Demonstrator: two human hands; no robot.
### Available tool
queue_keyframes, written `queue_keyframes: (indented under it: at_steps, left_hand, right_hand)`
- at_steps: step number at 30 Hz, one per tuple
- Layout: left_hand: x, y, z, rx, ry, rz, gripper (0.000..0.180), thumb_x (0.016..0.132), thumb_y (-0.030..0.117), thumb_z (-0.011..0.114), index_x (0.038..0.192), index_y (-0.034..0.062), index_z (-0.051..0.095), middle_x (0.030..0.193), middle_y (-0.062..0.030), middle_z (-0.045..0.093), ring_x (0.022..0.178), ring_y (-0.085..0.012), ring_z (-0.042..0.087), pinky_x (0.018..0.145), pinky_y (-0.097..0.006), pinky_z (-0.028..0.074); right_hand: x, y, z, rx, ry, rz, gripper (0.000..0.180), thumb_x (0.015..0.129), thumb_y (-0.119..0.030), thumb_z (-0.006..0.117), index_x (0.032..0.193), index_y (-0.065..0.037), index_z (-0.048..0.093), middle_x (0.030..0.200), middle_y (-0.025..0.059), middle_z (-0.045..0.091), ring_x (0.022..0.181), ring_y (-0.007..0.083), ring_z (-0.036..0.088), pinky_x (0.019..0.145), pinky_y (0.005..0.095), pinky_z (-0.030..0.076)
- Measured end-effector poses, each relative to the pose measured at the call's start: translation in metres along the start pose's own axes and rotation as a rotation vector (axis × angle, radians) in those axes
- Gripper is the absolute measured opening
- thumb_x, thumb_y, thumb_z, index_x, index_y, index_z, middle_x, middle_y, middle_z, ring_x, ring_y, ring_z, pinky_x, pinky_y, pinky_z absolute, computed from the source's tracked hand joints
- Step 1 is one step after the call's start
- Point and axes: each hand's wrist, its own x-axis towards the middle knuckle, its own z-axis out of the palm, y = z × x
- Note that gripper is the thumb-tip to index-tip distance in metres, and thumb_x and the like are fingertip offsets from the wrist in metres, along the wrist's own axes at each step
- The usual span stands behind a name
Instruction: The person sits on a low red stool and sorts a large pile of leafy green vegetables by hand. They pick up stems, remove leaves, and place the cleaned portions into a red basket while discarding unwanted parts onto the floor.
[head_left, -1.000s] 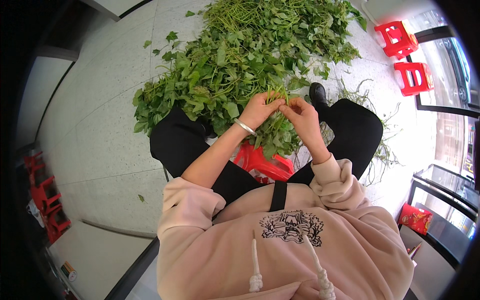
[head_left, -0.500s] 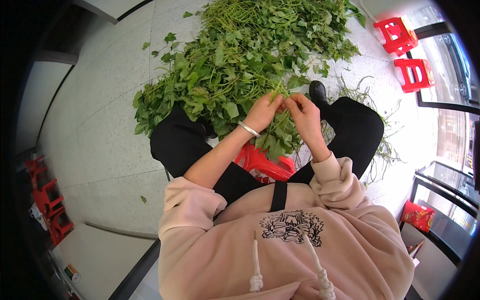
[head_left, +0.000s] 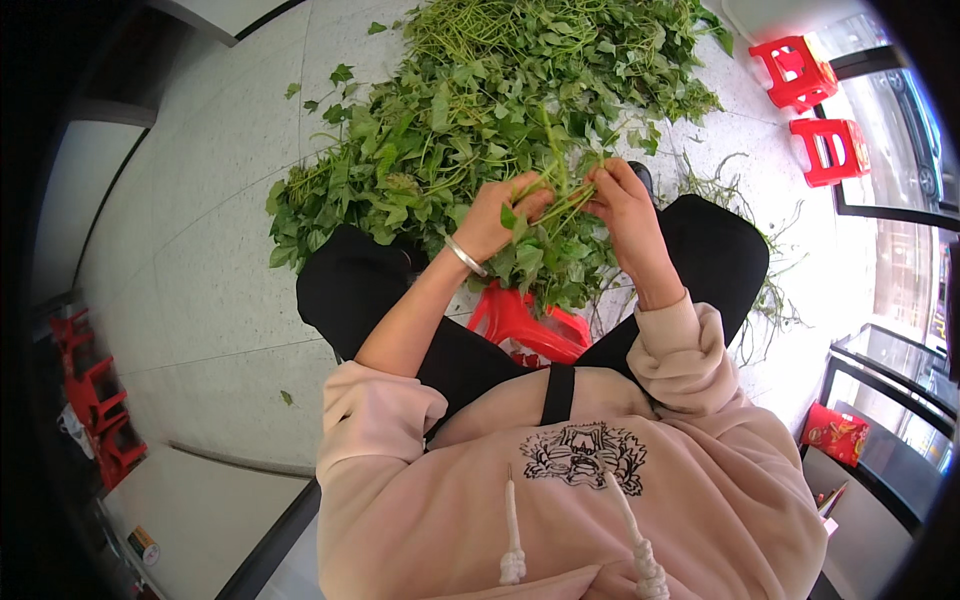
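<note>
Right now your left hand (head_left: 505, 212) has its fingers curled around leafy stems (head_left: 568, 208), and your right hand (head_left: 624, 200) pinches the same stems between thumb and fingertips. They cross the gap between your 2 hands, above your lap's opening and just this side of the leafy heap (head_left: 440, 140). 1 upright shoot (head_left: 556, 150) rises blurred between them; you can't tell from this view which hand has it.

Watch your left grip: if it slackens while the right pulls, a stem could slip out and drop among the leaves (head_left: 550, 268) hanging below, near the red plastic piece (head_left: 525, 328) between your thighs. Clenching too hard would likely bruise the leaves, and a sharp sideways tug could snap a thin stem unevenly. Tangling is the other risk, since your hands work so near the heap that loose vines could catch. Bare stems (head_left: 780, 285) lie on the floor (head_left: 210, 330) beyond your right knee; stray pieces could mix there.
</note>
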Motion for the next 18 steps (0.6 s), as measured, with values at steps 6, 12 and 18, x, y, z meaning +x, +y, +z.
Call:
queue_keyframes:
  at_steps: [6, 12, 18]
  left_hand:
    - [0.001, 0.016, -0.005, 0.263, -0.058, 0.075, 0.019, 0.083, 0.023, 0.061, 0.087, 0.0046, 0.063, 0.065, -0.0104, 0.059, 0.056, -0.0234, 0.057, 0.053, -0.033, 0.043]
    - [-0.001, 0.012, 0.016, 0.597, 0.089, 0.297, 0.01, 0.078, 0.012, 0.056, 0.084, 0.0059, 0.06, 0.071, -0.0118, 0.06, 0.063, -0.0316, 0.058, 0.055, -0.038, 0.045]
    - [-0.021, 0.008, 0.033, 0.671, -0.015, 0.318, 0.014, 0.071, 0.005, 0.052, 0.082, 0.0111, 0.058, 0.074, -0.01, 0.062, 0.065, -0.0301, 0.061, 0.056, -0.039, 0.048]
  right_hand:
    - [0.008, -0.007, -0.002, -0.141, -0.214, 0.044, 0.015, 0.09, -0.017, 0.054, 0.089, -0.002, 0.058, 0.071, -0.0021, 0.051, 0.064, 0.0084, 0.047, 0.059, 0.0221, 0.037]
    - [0.013, 0.018, 0.002, -0.043, 0.03, -0.011, 0.014, 0.088, -0.016, 0.057, 0.086, -0.003, 0.061, 0.066, -0.0039, 0.05, 0.057, 0.006, 0.041, 0.052, 0.0215, 0.033]
    - [0.085, 0.039, -0.093, 0.033, 0.528, -0.153, 0.015, 0.086, -0.019, 0.058, 0.09, -0.004, 0.058, 0.062, -0.0041, 0.045, 0.051, 0.0075, 0.038, 0.048, 0.0229, 0.032]
